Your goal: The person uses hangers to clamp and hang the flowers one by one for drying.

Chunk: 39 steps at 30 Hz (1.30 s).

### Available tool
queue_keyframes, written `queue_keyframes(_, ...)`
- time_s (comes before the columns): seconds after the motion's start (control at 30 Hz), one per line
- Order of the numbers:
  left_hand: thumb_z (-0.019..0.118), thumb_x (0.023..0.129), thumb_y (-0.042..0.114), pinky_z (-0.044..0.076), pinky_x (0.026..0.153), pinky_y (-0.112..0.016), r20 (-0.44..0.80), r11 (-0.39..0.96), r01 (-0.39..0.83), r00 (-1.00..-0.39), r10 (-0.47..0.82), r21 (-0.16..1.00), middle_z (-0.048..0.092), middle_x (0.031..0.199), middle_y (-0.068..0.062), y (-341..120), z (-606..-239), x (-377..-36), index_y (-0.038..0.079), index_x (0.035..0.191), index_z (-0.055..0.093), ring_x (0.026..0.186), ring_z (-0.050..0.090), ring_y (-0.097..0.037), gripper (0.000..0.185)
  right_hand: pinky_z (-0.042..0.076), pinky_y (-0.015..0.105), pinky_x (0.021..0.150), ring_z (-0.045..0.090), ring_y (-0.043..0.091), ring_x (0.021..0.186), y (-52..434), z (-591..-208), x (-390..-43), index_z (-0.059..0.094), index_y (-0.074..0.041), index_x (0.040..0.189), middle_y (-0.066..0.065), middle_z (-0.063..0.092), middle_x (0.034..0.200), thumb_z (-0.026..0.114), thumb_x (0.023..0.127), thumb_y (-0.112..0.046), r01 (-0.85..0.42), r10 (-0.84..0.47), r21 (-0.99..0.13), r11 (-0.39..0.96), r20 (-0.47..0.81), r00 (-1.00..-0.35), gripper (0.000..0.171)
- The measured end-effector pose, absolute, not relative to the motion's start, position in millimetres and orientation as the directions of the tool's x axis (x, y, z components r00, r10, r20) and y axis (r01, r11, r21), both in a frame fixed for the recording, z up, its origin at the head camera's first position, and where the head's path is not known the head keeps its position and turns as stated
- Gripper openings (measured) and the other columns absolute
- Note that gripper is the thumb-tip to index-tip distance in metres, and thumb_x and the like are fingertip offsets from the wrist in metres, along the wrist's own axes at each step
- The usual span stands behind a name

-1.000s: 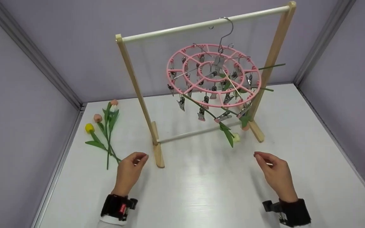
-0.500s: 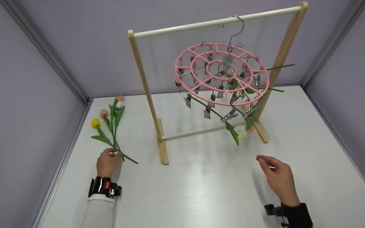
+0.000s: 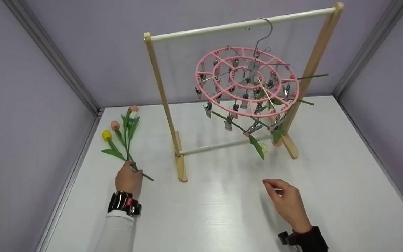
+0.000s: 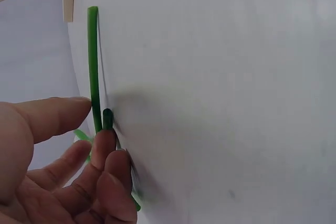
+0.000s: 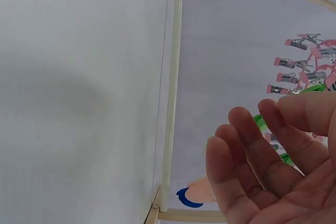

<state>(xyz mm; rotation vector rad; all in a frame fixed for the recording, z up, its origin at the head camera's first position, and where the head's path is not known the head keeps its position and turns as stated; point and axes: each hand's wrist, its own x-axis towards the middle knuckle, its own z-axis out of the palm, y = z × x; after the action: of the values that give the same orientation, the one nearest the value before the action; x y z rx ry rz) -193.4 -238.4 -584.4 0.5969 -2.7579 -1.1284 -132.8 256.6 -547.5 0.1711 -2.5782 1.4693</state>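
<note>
— A white table (image 3: pixel 222 210) boxed in by lilac walls, with a wooden rack (image 3: pixel 163 105) standing on it and a pink peg hanger (image 3: pixel 247 84) hooked on its top bar. What has shifted?

— The left hand (image 3: pixel 128 178). A second ago it hovered near the foot of the rack; now it has gone out to the left and settled on the lower ends of the flower stems (image 3: pixel 128 147) lying by the wall. So a flower is being taken up from that bunch.

— Is it gripping them?

— The left wrist view shows fingertips (image 4: pixel 107 145) and thumb closing on a green stem (image 4: pixel 93 61) against the table. It looks like a pinch, though I cannot say whether one stem or two are caught. The wrist is low, the forearm reaching forward.

— And the other hand?

— The right hand (image 3: pixel 285 201) has drifted a little left and nearer, over bare table in front of the hanger. Its fingers (image 5: pixel 247 145) are loosely bent, slightly apart, holding nothing. Two flowers already hang from the clips (image 3: pixel 254 127).
</note>
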Motion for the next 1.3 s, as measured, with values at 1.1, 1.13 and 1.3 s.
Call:
queue_keyframes(1.1,0.071,0.079,-0.015,0.054,0.06,-0.046,0.517,0.947,0.316,-0.803,0.296,-0.052,0.072,0.084,-0.017,-243,-543,-196,-0.003,0.092,0.072,0.068,0.067,-0.035,0.017,0.051,0.016,0.074,0.066,0.01,0.086,255,-524,-135,0.075,-0.014,0.103,-0.014,0.069,0.097,0.069,0.091,0.002,-0.408,-0.149,-0.777,0.48,0.386,-0.91,0.02)
queue_keyframes(1.13,0.07,0.079,-0.016,0.055,0.059,-0.046,0.537,0.944,0.325,-0.789,0.299,-0.048,0.071,0.086,-0.019,-241,-539,-194,-0.005,0.094,0.071,0.069,0.068,-0.035,0.019,0.051,0.016,0.075,0.066,0.01,0.086,256,-524,-135,0.075,-0.014,0.103,-0.014,0.069,0.097,0.069,0.091,0.001,-0.409,-0.15,-0.777,0.479,0.386,-0.91,0.02)
queue_keyframes(1.3,0.071,0.082,-0.016,0.057,0.057,-0.044,0.647,0.941,0.337,-0.71,0.278,-0.034,0.069,0.095,-0.025,-231,-514,-185,-0.01,0.102,0.066,0.077,0.07,-0.037,0.021,0.051,0.015,0.077,0.066,0.01,0.087,259,-520,-138,0.075,-0.016,0.104,-0.014,0.069,0.098,0.069,0.092,0.0,-0.415,-0.166,-0.774,0.478,0.384,-0.908,0.021)
